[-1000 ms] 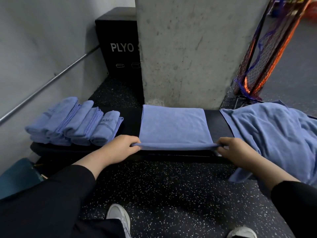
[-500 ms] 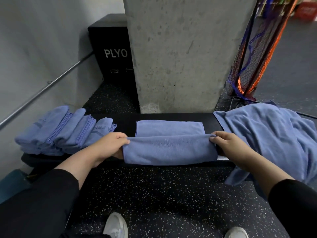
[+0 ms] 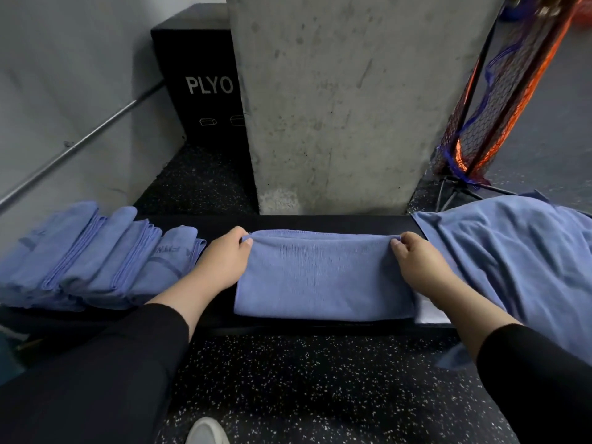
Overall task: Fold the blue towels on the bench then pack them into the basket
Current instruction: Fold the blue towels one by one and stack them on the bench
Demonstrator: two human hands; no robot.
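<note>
Towel (image 3: 323, 277) lies lengthwise along bench (image 3: 320, 221), far corners pinched

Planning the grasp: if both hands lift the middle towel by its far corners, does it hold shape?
Probably not. The towel looks thin and limp, so it would likely droop between the left hand and right hand. Likely light; folds may open.

The folded towel (image 3: 323, 277) is plain periwinkle blue, as are the stacked towels (image 3: 96, 257), one with darker lettering, and the unfolded towel heap (image 3: 512, 251). The tabletop (image 3: 320, 221) is black. The floor (image 3: 320, 386) is black with white speckles. The plyo box (image 3: 198, 75) is black with white lettering. The pillar (image 3: 346, 100) is mottled grey, the netting (image 3: 499, 100) orange and blue.
</note>
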